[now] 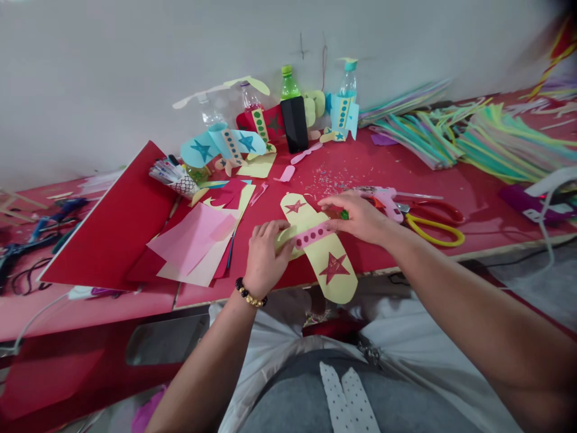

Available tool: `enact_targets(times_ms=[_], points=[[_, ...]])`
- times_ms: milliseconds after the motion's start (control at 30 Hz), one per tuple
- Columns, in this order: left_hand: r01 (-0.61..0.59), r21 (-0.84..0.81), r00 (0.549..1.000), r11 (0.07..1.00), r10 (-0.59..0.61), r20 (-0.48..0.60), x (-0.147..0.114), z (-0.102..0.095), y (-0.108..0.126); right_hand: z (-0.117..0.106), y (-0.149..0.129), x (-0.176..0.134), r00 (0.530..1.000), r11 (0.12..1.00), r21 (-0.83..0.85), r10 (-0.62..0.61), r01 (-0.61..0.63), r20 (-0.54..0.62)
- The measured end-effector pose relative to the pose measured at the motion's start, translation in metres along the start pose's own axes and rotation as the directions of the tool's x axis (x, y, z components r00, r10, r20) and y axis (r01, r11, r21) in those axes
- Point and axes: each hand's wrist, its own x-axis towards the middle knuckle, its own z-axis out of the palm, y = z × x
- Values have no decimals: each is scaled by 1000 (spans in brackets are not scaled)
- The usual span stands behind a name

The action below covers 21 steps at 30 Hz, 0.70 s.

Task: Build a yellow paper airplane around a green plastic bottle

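A yellow paper airplane (pixel 331 246) with red stars on its wings and a pink dotted strip across its middle lies at the table's front edge. One wing juts past the edge toward me. My left hand (pixel 265 252), with a beaded bracelet at the wrist, is curled round the airplane's left end. At the other end, my right hand (pixel 356 218) grips it between thumb and fingers. A small green piece (pixel 345 214), perhaps a bottle cap, shows beneath my right hand. Whatever lies inside the rolled paper is mostly hidden.
Scissors (pixel 435 225) and a pink glue gun (pixel 390 201) lie right of my hands. Paper sheets (pixel 198 234), a pen holder (pixel 183 180) and a red board (pixel 108 228) are left. Finished bottle airplanes (pixel 223 144), a black phone (pixel 294 123) and pipe cleaners (pixel 419 138) sit behind.
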Motion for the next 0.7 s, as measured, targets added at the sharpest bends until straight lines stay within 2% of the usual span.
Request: enact_targets(times_ms=[133,333,433,600,700], points=[[-25,-41,999,999,23,-37,-6,2,-3,8,4,2,999,1000,-18,-10,9,-40],[-23,-92,998,995,18,-59,-31,-3,-14,9,6,-7,966,999,-33,23,-32,-256],[-36,-115,998,993,30,-58,-49,-3,-20,10,2,-18,947,998,-28,43,-55,-318],[-29,-120,974,992,1,-227,-68,7,-22,20,-7,-34,943,993,13,112,-113,-315],[0,-121,951,993,-38,-307,-70,14,-19,28,-18,-42,936,997,-67,3,-29,-352]])
